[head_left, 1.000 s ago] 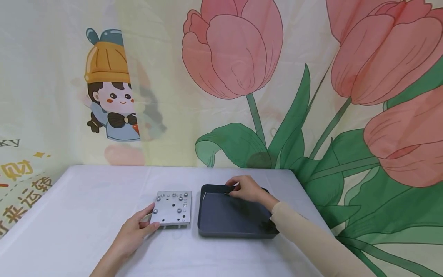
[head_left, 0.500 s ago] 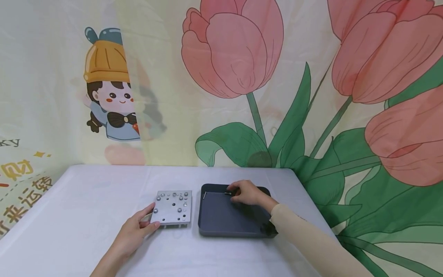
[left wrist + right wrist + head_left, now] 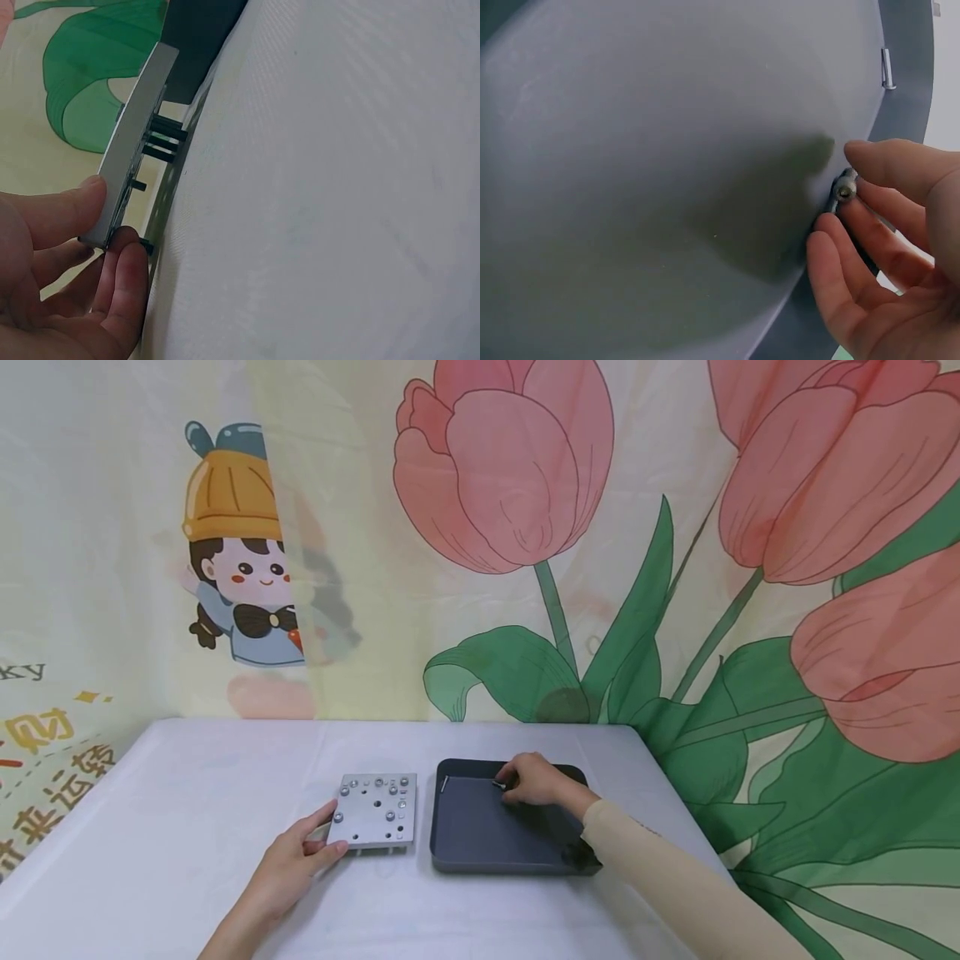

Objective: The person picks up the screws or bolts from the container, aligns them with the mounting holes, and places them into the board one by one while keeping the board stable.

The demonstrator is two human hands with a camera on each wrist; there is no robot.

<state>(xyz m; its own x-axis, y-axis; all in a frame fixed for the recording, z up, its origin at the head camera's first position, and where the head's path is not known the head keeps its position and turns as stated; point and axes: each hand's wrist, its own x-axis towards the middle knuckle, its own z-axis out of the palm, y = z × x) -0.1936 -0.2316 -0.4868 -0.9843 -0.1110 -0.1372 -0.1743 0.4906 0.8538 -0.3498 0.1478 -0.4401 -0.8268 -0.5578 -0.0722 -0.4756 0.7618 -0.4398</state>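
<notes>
In the head view a silver metal plate (image 3: pixel 372 810) with several socket-head screws and holes is at the left of the dark tray (image 3: pixel 517 862). My left hand (image 3: pixel 291 864) grips its left edge, thumb on one face and fingers on the other. Dark screw ends (image 3: pixel 161 142) stick out of the plate's underside in the left wrist view. Inside the tray, near its back wall, my right hand (image 3: pixel 538 781) holds a socket-head screw (image 3: pixel 845 189) at its fingertips. Another screw (image 3: pixel 887 69) leans against the tray wall, apart from the hand.
A white cloth (image 3: pixel 187 827) covers the table. Behind it hangs a curtain (image 3: pixel 360 610) printed with tulips and a cartoon figure. The tray's raised walls surround the right hand's work area.
My right hand has shifted slightly right and toward me, and the screw at its fingertips has moved with it. The left hand and the plate have stayed in place.
</notes>
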